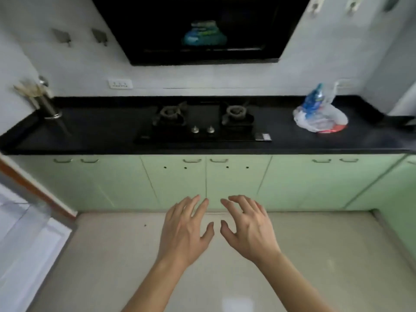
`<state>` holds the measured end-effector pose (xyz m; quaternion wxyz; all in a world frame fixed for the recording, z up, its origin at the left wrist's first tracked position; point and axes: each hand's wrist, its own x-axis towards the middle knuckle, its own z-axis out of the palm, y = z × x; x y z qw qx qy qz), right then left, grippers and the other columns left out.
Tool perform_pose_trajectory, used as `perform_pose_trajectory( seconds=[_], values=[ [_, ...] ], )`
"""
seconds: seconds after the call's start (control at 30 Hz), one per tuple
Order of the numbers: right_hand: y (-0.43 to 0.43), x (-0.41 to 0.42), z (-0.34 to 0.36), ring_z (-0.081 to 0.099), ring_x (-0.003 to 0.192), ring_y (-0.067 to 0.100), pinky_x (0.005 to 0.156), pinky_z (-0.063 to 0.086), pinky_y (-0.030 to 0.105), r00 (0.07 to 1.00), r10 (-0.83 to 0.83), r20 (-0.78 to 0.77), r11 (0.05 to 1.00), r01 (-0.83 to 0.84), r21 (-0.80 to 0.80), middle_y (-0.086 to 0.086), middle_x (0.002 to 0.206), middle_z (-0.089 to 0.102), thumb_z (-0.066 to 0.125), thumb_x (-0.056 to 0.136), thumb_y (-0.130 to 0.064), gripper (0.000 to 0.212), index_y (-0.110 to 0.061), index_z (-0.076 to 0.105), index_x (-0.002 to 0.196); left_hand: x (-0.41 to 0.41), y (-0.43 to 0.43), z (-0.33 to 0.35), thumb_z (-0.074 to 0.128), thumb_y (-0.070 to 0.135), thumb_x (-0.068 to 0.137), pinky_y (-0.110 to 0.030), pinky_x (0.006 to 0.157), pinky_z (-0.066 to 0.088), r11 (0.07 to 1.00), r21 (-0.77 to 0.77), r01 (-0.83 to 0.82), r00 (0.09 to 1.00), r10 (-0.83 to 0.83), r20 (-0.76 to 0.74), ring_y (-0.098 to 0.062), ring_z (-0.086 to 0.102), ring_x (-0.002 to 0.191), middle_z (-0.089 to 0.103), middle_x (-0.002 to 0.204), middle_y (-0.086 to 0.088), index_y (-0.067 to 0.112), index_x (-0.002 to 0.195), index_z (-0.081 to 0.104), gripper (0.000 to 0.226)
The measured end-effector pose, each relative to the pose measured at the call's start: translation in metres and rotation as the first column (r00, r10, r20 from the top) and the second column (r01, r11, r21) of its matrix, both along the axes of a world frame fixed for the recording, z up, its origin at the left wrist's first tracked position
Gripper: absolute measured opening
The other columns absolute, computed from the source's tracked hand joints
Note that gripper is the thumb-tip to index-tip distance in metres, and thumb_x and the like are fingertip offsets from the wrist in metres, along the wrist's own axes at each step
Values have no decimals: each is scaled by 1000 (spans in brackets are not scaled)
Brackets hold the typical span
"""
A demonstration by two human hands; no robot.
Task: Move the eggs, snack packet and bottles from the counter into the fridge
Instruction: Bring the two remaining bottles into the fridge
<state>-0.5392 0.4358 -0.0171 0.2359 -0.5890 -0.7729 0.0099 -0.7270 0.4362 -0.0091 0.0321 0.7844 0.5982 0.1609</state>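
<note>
Lower left of the frame: a white panelled door (29,239) runs along the edge, likely the fridge, though you cannot be sure from this angle. Above it, at mid left, a metal utensil holder (48,106) stands on the black surface (94,131) near the wall corner, with pale sticks poking out.

Centre: a two-burner gas hob (202,124) sits flush in the surface, two knobs at its front. A dark range hood (202,30) hangs above in the upper centre, a blue-green reflection in its glass. Pale green cabinet doors (236,181) run beneath the surface.

Lower centre: your left hand (184,230) and right hand (249,230) are held out side by side over the beige floor (337,255), backs up, fingers spread wide, thumbs close but apart. Both hold nothing.

Right of centre, mid frame: the task's things lie bunched on the surface in a thin clear plastic bag (322,119). A blue snack packet (313,100) stands up out of it; something red shows at the bottom edge. Blur keeps you from telling eggs or bottles apart. The bag is well apart from both hands.
</note>
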Motion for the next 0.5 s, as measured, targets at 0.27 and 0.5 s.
perform_pose_trajectory(
  seconds=[0.27,0.5],
  values=[
    [-67,154,-10,60,109,20,96,48,37,940,-341,30,940,341,1,-2,118,65,61,83,-42,45,-22,64,123,169,-5,-6,45,52,88,-42,103,47,945,-14,325,945,-325,31,-22,54,127,60,138,0,24,137,57,58],
    [-100,218,-11,61,111,20,100,46,39,843,-537,5,843,537,-6,-3,119,66,59,84,-43,46,-22,65,124,251,-5,-8,43,53,88,-40,104,45,864,-27,502,865,-502,0,-21,53,128,59,139,1,25,138,55,59]
  ],
)
